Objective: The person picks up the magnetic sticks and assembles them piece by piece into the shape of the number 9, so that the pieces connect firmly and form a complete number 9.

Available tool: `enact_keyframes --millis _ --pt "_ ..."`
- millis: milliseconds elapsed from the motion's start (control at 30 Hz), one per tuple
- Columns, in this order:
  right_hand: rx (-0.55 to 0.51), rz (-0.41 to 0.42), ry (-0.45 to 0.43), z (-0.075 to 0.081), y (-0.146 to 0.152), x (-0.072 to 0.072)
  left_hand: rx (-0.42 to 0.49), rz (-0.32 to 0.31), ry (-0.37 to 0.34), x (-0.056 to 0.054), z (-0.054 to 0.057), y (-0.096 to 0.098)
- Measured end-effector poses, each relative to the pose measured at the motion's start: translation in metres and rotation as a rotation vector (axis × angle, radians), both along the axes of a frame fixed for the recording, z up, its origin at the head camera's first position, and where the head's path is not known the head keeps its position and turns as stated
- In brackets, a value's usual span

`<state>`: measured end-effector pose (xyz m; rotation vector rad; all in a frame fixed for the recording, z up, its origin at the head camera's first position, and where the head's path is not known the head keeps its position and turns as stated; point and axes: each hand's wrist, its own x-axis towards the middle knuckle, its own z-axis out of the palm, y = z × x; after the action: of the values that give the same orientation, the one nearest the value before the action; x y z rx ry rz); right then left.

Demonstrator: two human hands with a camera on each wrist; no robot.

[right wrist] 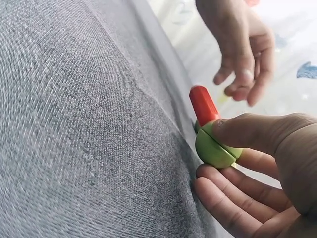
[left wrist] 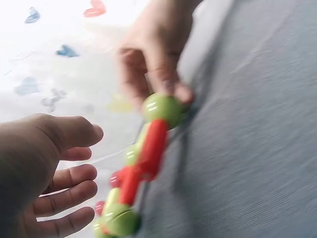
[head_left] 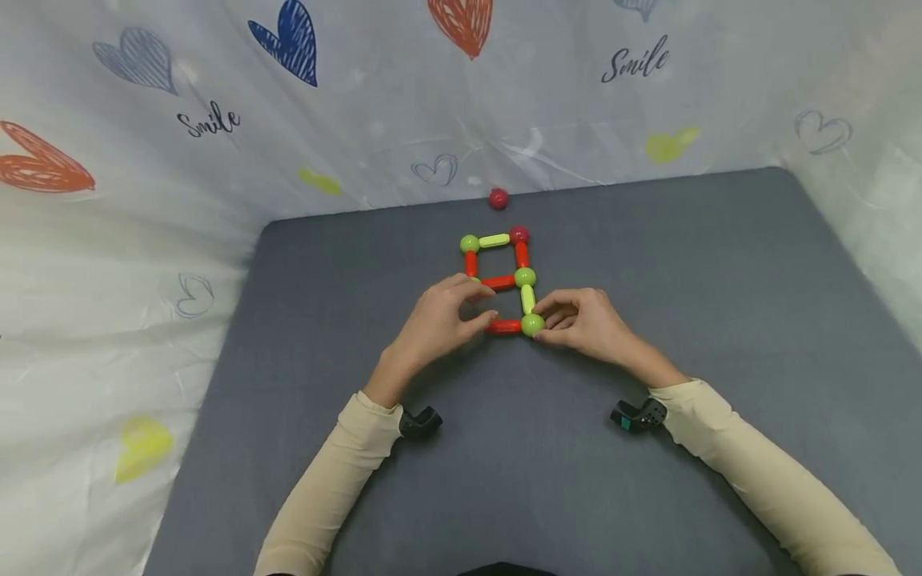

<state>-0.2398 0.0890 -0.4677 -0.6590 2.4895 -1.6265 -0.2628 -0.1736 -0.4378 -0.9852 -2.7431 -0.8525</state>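
A flat frame of balls and rods lies on the grey table. Four sides close into a square, with a red ball [head_left: 519,234] and a green ball [head_left: 470,244] at its far corners. From its near right green ball [head_left: 525,277], a yellow-green rod [head_left: 528,299] leads to another green ball [head_left: 532,324], which my right hand [head_left: 587,322] pinches between thumb and fingers. A red rod [right wrist: 203,104] sticks out leftward from that ball. Over the near left side hovers my left hand [head_left: 441,314], fingers relaxed and apart from the pieces, partly hiding one green ball.
A loose red ball [head_left: 498,198] sits at the table's far edge. Behind it hangs a white curtain [head_left: 374,120] printed with hearts and "Smile". Dark devices are strapped at the left wrist [head_left: 420,423] and right wrist [head_left: 638,416].
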Motion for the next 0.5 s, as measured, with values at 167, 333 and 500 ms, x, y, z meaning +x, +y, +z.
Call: enact_keyframes --millis 167,333,500 --pt "-0.001 -0.003 0.003 -0.015 0.006 -0.007 0.103 0.049 -0.031 -0.023 0.013 -0.014" --pt "0.000 -0.010 0.016 -0.013 0.010 -0.009 0.045 0.065 -0.067 -0.073 0.031 -0.013" --pt "-0.001 -0.011 0.003 -0.014 0.011 -0.007 -0.213 0.035 -0.065 -0.124 0.046 0.008"
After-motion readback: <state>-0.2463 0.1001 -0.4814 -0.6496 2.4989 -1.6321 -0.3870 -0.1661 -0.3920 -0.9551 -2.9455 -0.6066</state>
